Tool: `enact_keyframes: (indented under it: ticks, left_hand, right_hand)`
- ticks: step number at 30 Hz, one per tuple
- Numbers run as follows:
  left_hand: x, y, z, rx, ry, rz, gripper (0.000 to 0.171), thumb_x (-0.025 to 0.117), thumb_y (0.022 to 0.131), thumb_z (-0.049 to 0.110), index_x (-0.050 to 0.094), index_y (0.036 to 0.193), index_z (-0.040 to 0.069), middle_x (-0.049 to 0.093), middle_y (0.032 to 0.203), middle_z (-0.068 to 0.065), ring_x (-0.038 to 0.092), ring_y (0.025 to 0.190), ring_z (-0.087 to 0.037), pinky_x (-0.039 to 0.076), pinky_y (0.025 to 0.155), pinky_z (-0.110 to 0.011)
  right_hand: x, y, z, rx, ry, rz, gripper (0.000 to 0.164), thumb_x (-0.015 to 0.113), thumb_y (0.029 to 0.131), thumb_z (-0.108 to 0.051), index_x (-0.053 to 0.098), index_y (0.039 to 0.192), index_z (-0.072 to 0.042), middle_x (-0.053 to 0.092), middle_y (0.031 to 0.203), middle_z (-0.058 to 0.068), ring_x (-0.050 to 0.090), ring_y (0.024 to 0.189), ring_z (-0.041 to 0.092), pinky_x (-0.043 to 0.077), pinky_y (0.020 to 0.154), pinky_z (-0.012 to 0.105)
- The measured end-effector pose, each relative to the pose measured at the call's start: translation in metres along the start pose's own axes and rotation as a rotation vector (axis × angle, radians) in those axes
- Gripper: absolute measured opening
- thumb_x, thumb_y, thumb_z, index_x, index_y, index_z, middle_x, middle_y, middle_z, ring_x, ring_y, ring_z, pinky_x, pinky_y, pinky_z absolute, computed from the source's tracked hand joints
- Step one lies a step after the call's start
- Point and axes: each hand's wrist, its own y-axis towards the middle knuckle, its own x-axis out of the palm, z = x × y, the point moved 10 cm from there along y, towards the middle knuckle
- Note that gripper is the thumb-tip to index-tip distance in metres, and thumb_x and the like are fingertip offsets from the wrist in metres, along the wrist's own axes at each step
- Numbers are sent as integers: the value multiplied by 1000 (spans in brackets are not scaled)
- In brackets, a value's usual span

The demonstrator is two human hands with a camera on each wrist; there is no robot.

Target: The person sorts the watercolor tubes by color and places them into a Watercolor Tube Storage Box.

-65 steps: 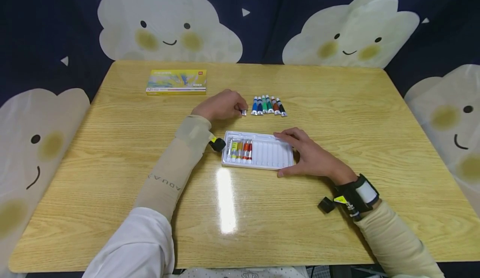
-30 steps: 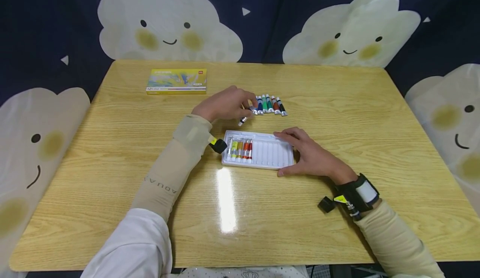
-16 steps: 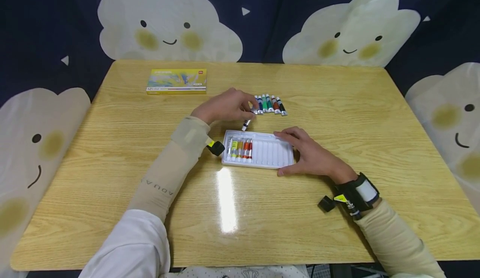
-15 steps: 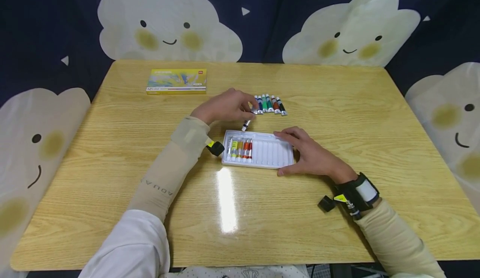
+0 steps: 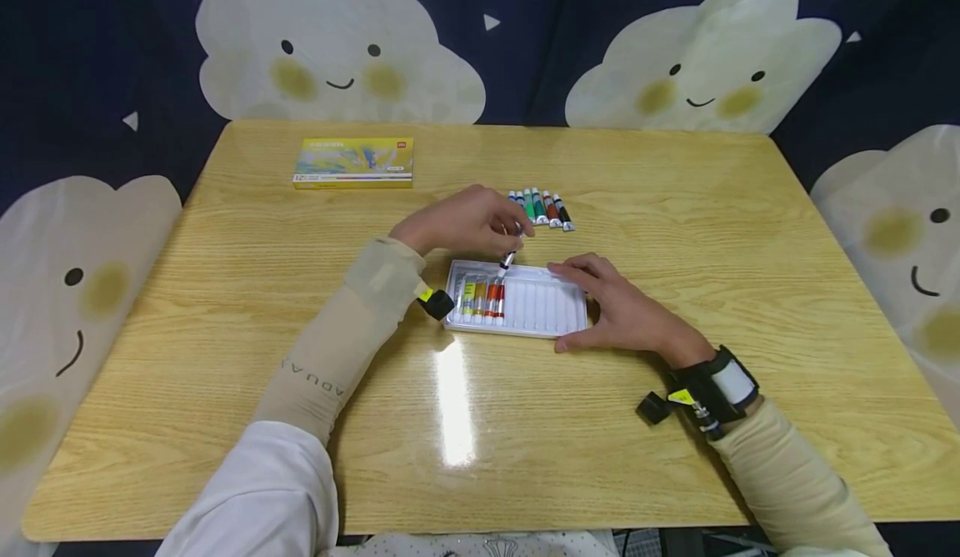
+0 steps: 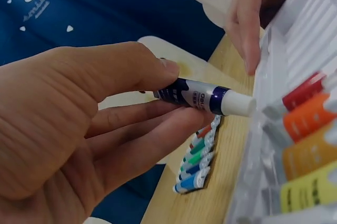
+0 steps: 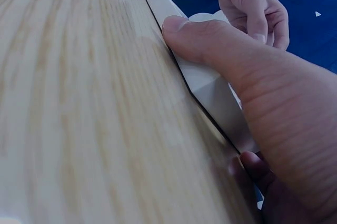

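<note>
My left hand (image 5: 472, 222) pinches a paint tube (image 6: 197, 95) with a dark purple band and white cap between thumb and fingers. In the head view the tube's cap end points down over the back rim of a white plastic tray (image 5: 543, 303). Tubes in white, yellow, ochre, orange and red (image 5: 500, 300) fill the tray's left slots; the slots to the right hold none. My right hand (image 5: 618, 307) grips the tray's right end, thumb on the front edge and fingers at the back. In the right wrist view the thumb (image 7: 181, 27) presses the tray's side wall.
Behind the tray lies a row of several paint tubes (image 5: 542, 208), blue, green, brown and black, on the wooden table (image 5: 712, 223). A yellow paint box (image 5: 352, 163) lies at the back left. A dark cloud-patterned cloth (image 5: 525, 40) hangs behind the table.
My left hand took up the purple-banded tube left of the row, turned its cap toward me and carried it right and nearer to the tray's back rim. The right hand stayed put.
</note>
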Motion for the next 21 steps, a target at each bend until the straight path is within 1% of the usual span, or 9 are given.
enact_keyframes:
  ticks: [2,4,9,11,13,18,21]
  left_hand:
    - [1,0,5,16,-19,-1,29,63,93,28,70,118,15,72,107,3,68,96,-7,55,91,-29]
    - [4,0,9,29,-57,-21,30,63,93,27,69,119,14,73,105,1,69,92,-8,55,90,-29]
    - [19,2,16,52,-151,-101,28,63,94,24,68,118,11,74,100,-3,72,81,-14,57,83,-28]
    - [24,2,16,49,-159,-128,25,63,93,23,69,115,11,74,98,-1,72,80,-14,58,80,-27]
    - [30,3,14,31,-180,-163,23,64,93,22,69,113,11,73,97,-1,72,80,-16,59,78,-27]
    - [46,2,12,-9,-263,-274,22,63,94,21,67,112,9,71,101,-5,72,83,-18,59,78,-31]
    - [52,1,13,-16,-291,-313,20,62,94,19,66,110,8,69,102,-7,71,85,-19,59,79,-33]
  right_hand:
    - [0,0,0,-1,2,1,101,77,65,-68,34,150,-34,35,146,0,36,133,18,40,106,45]
    - [0,0,0,1,2,1,101,78,65,-68,34,150,-35,34,147,0,35,133,18,40,106,46]
    - [0,-1,0,9,0,-4,102,78,64,-68,34,150,-35,34,147,0,35,133,19,40,106,47]
    - [1,-1,1,16,2,-7,102,77,64,-69,33,150,-36,34,147,0,35,134,19,40,107,47]
    - [1,-1,1,24,10,-8,102,77,63,-69,33,149,-38,33,148,-1,34,135,19,40,107,47]
    - [1,-1,1,26,17,-10,103,78,63,-69,33,149,-38,33,148,-1,34,135,19,40,106,47]
    - [0,-1,1,21,13,-5,103,78,63,-70,34,150,-36,34,147,-1,35,134,18,41,105,46]
